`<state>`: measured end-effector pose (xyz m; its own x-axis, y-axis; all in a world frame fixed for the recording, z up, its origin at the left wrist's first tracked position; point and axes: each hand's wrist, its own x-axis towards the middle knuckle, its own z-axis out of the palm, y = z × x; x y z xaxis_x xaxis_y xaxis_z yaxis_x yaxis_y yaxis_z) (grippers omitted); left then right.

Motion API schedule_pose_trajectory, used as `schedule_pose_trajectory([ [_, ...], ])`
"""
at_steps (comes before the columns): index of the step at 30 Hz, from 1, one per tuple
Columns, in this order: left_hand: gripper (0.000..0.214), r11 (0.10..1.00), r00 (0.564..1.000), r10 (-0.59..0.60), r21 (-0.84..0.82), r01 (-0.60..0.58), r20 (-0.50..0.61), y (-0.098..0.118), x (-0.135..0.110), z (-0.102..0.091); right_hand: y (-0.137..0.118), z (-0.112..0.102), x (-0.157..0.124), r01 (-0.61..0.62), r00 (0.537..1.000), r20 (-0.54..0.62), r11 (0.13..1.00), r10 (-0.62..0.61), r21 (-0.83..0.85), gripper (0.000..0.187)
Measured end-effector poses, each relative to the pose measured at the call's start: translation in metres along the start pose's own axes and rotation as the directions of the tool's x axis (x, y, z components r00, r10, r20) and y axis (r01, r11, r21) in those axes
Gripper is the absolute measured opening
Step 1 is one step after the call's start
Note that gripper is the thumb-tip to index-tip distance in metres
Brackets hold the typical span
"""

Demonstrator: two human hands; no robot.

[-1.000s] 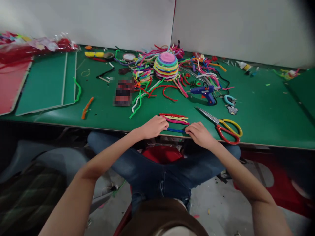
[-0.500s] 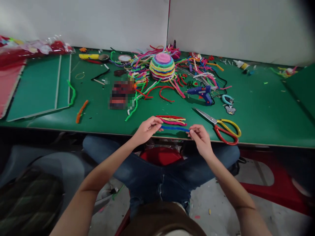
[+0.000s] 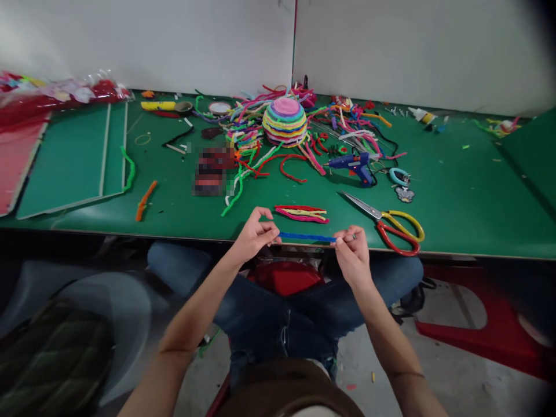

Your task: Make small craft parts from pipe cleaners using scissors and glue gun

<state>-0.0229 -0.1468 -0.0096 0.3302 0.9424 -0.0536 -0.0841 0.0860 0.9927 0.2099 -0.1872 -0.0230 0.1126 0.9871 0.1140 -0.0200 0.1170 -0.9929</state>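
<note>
A blue pipe cleaner (image 3: 307, 236) is stretched nearly straight between my hands above the table's front edge. My left hand (image 3: 257, 233) pinches its left end between thumb and finger, with the other fingers curled loosely. At the opposite end, my right hand (image 3: 353, 250) pinches it the same way. Just behind it on the table lies a small bundle of red, yellow and pink pipe cleaners (image 3: 302, 214). To the right of the bundle rest scissors (image 3: 380, 219) with one yellow and one red handle, their blades parted slightly.
A striped dome wound from pipe cleaners (image 3: 285, 121) stands at the back amid loose coloured strands. A blue glue gun (image 3: 354, 165) lies to its right, beside a turquoise ring-shaped item (image 3: 398, 176). An orange pipe cleaner (image 3: 146, 200) and a green board (image 3: 61, 168) are at left.
Both hands have come slightly down toward me with the blue pipe cleaner, away from the bundle. The left fingers have lifted clear of the bundle's end.
</note>
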Motion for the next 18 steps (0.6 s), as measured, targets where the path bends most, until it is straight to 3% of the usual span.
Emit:
schedule_pose_trajectory([
  [2, 0.028, 0.996, 1.0, 0.023, 0.085, -0.023, 0.0, 0.004, 0.002, -0.002, -0.007, -0.006, 0.008, 0.005, 0.997, 0.073, 0.998, -0.001, -0.056, 0.023],
  [5, 0.02, 0.915, 0.997, 0.075, 0.398, -0.066, -0.008, 0.009, 0.009, -0.003, -0.013, -0.012, 0.021, 0.018, 0.985, 0.173, 0.98, 0.017, -0.196, 0.018],
  [8, 0.018, 0.666, 0.99, 0.135, 0.738, -0.113, 0.03, 0.007, 0.015, -0.001, -0.013, -0.014, 0.03, 0.08, 0.978, 0.209, 0.908, 0.008, -0.411, 0.012],
  [12, 0.023, 0.316, 0.973, 0.225, 0.942, -0.117, 0.045, 0.001, 0.019, 0.005, -0.011, -0.011, 0.035, 0.199, 0.963, 0.271, 0.725, -0.018, -0.659, 0.014],
  [15, 0.026, 0.144, 0.96, 0.276, 0.985, -0.093, 0.05, 0.001, 0.021, 0.007, -0.012, -0.009, 0.037, 0.24, 0.955, 0.295, 0.629, -0.018, -0.739, 0.014],
  [18, 0.024, 0.053, 0.96, 0.27, 0.995, -0.088, 0.07, 0.003, 0.021, 0.004, -0.014, -0.008, 0.039, 0.241, 0.959, 0.283, 0.562, -0.012, -0.791, 0.012],
])
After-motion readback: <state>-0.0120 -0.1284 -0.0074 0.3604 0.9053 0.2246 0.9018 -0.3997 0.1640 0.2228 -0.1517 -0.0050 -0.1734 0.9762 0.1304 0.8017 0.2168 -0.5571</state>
